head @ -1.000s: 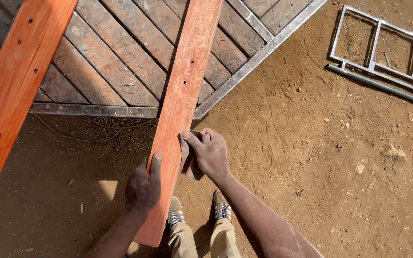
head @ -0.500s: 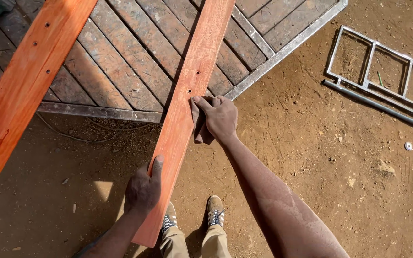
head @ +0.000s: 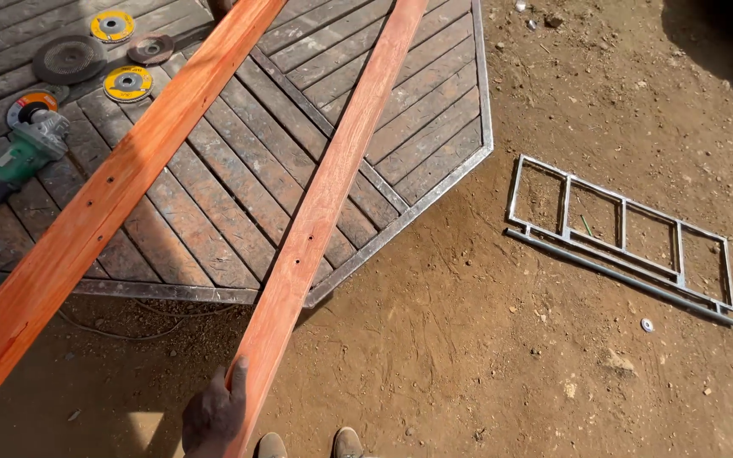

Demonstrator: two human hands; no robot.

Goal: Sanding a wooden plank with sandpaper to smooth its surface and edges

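My left hand (head: 214,414) grips the near end of the plank (head: 324,203), fingers wrapped round its left edge and thumb up along the side. My right hand is out of view, so I cannot tell whether it is open or closed, or on anything. The plank is long and reddish-orange, and it runs from my hand up and away to the right, crossing over the corner of the deck panel (head: 434,127), a slatted wooden piece in a metal frame lying on the dirt. A second plank (head: 103,203) of the same colour lies to the left, also across the panel, with small holes along it. Beyond it sit a green grinder (head: 19,153) and a few discs (head: 127,83) on the slats. A small metal frame (head: 621,237) lies on the ground well to the right. My shoes (head: 309,444) show just below the plank's end.

I judge I am steadying the plank one-handed. Any next move on so long a board calls for firm hold at this end so the far end does not swing.
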